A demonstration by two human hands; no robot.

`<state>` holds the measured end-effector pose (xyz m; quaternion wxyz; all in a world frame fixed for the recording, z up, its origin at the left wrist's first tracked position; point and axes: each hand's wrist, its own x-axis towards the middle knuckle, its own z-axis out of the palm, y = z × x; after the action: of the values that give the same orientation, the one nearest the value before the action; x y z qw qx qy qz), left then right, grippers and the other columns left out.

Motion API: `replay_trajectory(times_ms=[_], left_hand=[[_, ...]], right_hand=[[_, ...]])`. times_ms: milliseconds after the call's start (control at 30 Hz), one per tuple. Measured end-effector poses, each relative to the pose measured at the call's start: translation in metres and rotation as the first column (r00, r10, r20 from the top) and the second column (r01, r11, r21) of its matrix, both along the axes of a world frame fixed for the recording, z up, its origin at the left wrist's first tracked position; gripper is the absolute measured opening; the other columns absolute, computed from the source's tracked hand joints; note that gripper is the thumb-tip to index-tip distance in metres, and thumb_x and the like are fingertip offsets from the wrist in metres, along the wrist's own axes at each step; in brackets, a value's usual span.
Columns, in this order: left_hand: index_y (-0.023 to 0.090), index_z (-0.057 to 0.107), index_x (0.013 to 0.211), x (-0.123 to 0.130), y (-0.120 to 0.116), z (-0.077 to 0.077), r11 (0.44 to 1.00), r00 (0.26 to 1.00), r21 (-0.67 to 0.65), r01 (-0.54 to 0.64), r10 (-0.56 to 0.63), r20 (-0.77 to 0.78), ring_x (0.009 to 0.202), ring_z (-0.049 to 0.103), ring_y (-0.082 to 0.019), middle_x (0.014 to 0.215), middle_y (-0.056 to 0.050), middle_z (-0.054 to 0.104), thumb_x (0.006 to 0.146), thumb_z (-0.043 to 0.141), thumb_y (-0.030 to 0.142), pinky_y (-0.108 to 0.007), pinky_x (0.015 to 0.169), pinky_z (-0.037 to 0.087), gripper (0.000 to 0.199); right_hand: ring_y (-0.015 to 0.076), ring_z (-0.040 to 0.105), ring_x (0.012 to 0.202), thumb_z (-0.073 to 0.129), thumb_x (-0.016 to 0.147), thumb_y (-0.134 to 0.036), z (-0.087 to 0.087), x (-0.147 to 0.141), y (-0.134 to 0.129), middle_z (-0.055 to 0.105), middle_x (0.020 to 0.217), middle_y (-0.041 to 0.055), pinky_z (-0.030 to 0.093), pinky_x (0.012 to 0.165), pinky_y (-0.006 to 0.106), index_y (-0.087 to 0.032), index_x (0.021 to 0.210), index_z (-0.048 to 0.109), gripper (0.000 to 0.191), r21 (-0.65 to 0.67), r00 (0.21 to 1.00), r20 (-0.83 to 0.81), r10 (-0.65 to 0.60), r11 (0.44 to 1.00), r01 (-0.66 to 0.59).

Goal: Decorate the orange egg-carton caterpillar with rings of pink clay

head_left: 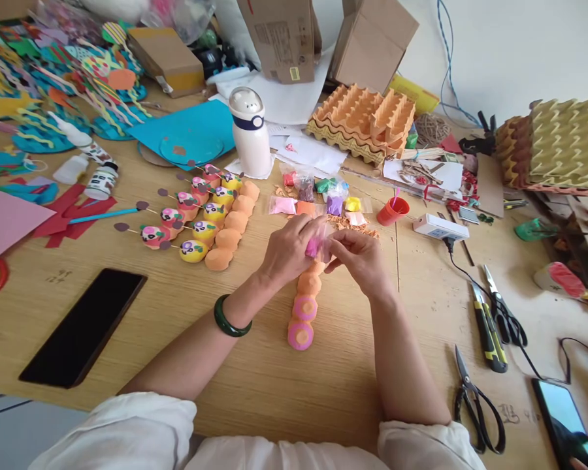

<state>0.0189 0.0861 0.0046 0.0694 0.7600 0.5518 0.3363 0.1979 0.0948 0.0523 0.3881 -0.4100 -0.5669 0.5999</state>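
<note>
Far to the left of the grips, a sheet of pink card (4, 222) is lying on the wooden bench (255, 372), and a black smartphone (83, 326) is resting face up nearer the person. Up and left of the grips, a row of finished egg-carton caterpillars (200, 222) is lying side by side, with pink and yellow faces and orange bodies, and a white insulated bottle (249, 134) is standing just beyond them.

The left hand (289, 251), with a green bangle (232, 316) on its wrist, is closing on a small piece of pink modelling clay (313, 247), and the right hand (357, 261) is pinching the same piece from the other side. Both grips are clenched on it, fingertips nearly meeting, and they are holding it in the air above the bench. Directly below the grips, a chain of orange egg-carton cups (306, 307) is lying on the bench, its 2 nearest cups carrying pink discs.

Just beyond the grips, small plastic bags of coloured clay (313, 196) are lying in a cluster, with stacked orange egg trays (362, 121) farther on. To the right of the grips, a red cup (392, 211) and a white power strip (441, 228) are sitting on the bench, while 2 pairs of scissors (477, 405) and a yellow-and-black utility knife (489, 329) are lying nearer the right edge.
</note>
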Motion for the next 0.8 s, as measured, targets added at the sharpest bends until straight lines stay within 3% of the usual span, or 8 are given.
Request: replay_trajectory(times_ms=[100, 200, 233, 300, 367, 467, 667, 800], left_hand=[[0.019, 0.056, 0.158, 0.001, -0.003, 0.007, 0.996, 0.995, 0.018, 0.088, -0.089, 0.051, 0.131, 0.068, -0.03, 0.138, -0.014, 0.072, 0.094, 0.067, 0.027, -0.042, 0.113, 0.058, 0.065], [0.019, 0.052, 0.159, 0.002, -0.013, 0.026, 0.968, 0.951, 0.132, 0.216, -0.239, 0.197, 0.156, 0.051, -0.034, 0.162, -0.016, 0.059, 0.091, 0.065, 0.023, -0.052, 0.133, 0.042, 0.069], [0.02, 0.058, 0.15, 0.003, -0.018, 0.033, 0.972, 0.934, 0.143, 0.185, -0.22, 0.283, 0.15, 0.057, -0.031, 0.156, -0.015, 0.064, 0.095, 0.062, 0.026, -0.049, 0.129, 0.046, 0.056], [0.022, 0.067, 0.115, 0.005, -0.026, 0.047, 1.0, 0.874, 0.029, 0.012, -0.024, 0.486, 0.111, 0.073, -0.022, 0.115, -0.008, 0.077, 0.104, 0.057, 0.038, -0.037, 0.105, 0.059, 0.021], [0.023, 0.061, 0.095, 0.008, -0.031, 0.054, 0.978, 0.816, -0.201, 0.054, 0.073, 0.574, 0.085, 0.07, -0.018, 0.089, -0.003, 0.073, 0.1, 0.066, 0.057, -0.031, 0.085, 0.059, 0.035], [0.024, 0.052, 0.087, 0.011, -0.03, 0.054, 0.946, 0.756, -0.295, 0.136, 0.093, 0.648, 0.077, 0.067, -0.017, 0.081, -0.001, 0.067, 0.101, 0.06, 0.063, -0.028, 0.077, 0.055, 0.042], [0.024, 0.05, 0.079, 0.006, -0.024, 0.046, 0.98, 0.911, -0.169, 0.105, -0.026, 0.412, 0.074, 0.057, -0.017, 0.078, -0.003, 0.064, 0.104, 0.046, 0.043, -0.03, 0.075, 0.043, 0.031], [0.024, 0.049, 0.079, 0.003, -0.025, 0.051, 0.975, 0.948, -0.21, 0.079, -0.009, 0.317, 0.07, 0.053, -0.017, 0.076, -0.002, 0.062, 0.103, 0.047, 0.042, -0.03, 0.07, 0.036, 0.03]], right_hand=[[0.0132, 0.064, 0.064, 0.084, 0.085, -0.041, 0.004, 0.001, -0.004, 0.07, 0.071, -0.0004, 0.064, 0.056, 0.027, -0.022, 0.076, 0.076, 0.023, 0.139, 0.99, 0.04, -0.133, 0.982, 0.126], [0.0136, 0.065, 0.067, 0.077, 0.089, -0.032, 0.009, 0.0, -0.008, 0.072, 0.077, 0.0002, 0.063, 0.062, 0.029, -0.023, 0.078, 0.076, 0.014, 0.283, 0.955, 0.082, -0.285, 0.925, 0.252], [0.0139, 0.065, 0.067, 0.076, 0.09, -0.031, 0.01, -0.001, -0.01, 0.072, 0.077, 0.0003, 0.062, 0.064, 0.031, -0.024, 0.077, 0.076, 0.015, 0.322, 0.945, 0.107, -0.308, 0.91, 0.26], [0.0153, 0.066, 0.068, 0.075, 0.093, -0.03, 0.012, -0.006, -0.015, 0.074, 0.078, 0.0008, 0.061, 0.066, 0.033, -0.025, 0.076, 0.073, 0.018, 0.38, 0.938, 0.135, -0.32, 0.891, 0.25], [0.0166, 0.068, 0.072, 0.074, 0.094, -0.03, 0.012, -0.011, -0.019, 0.076, 0.083, 0.0019, 0.061, 0.067, 0.034, -0.026, 0.078, 0.073, 0.017, 0.415, 0.946, 0.139, -0.294, 0.884, 0.214], [0.0158, 0.068, 0.071, 0.07, 0.097, -0.028, 0.011, -0.017, -0.022, 0.075, 0.085, 0.001, 0.062, 0.067, 0.033, -0.027, 0.083, 0.072, 0.014, 0.432, 0.957, 0.139, -0.255, 0.885, 0.173], [0.0155, 0.06, 0.066, 0.067, 0.095, -0.024, 0.008, -0.017, -0.024, 0.067, 0.074, -0.0007, 0.056, 0.065, 0.032, -0.026, 0.075, 0.061, 0.021, 0.582, 0.866, 0.266, -0.422, 0.787, 0.205], [0.0148, 0.056, 0.063, 0.068, 0.095, -0.026, 0.002, -0.021, -0.025, 0.063, 0.072, -0.0007, 0.048, 0.062, 0.032, -0.026, 0.072, 0.055, 0.026, 0.663, 0.779, 0.331, -0.533, 0.719, 0.209]])
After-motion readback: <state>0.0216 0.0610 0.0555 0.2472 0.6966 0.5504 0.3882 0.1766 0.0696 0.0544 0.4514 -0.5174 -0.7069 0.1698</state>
